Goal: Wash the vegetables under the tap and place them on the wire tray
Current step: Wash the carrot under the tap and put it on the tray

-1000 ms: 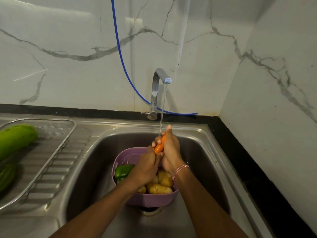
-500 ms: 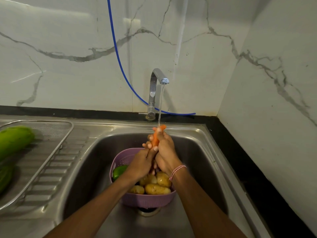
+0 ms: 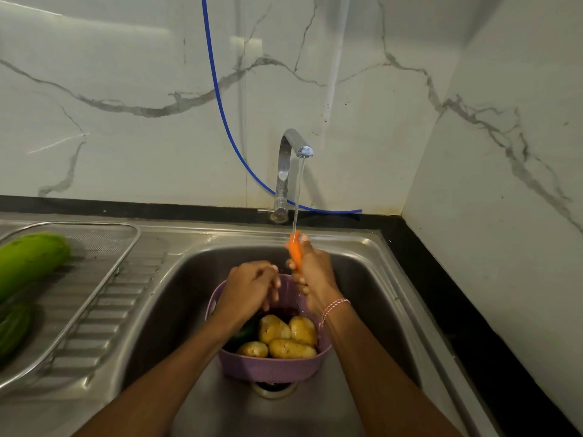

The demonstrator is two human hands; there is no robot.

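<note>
The right hand grips the carrot upright in the stream from the tap, at twelve o'clock of the purple basket (potatoes inside). The left hand, at the carrot's eight o'clock, hangs loosely curled and empty.

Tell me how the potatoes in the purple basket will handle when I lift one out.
Probably slippery: the potatoes glisten wet. Likely firm and dense, being whole and unpeeled. Rounded and piled together in the purple basket, neighbours may roll once one leaves.
</note>
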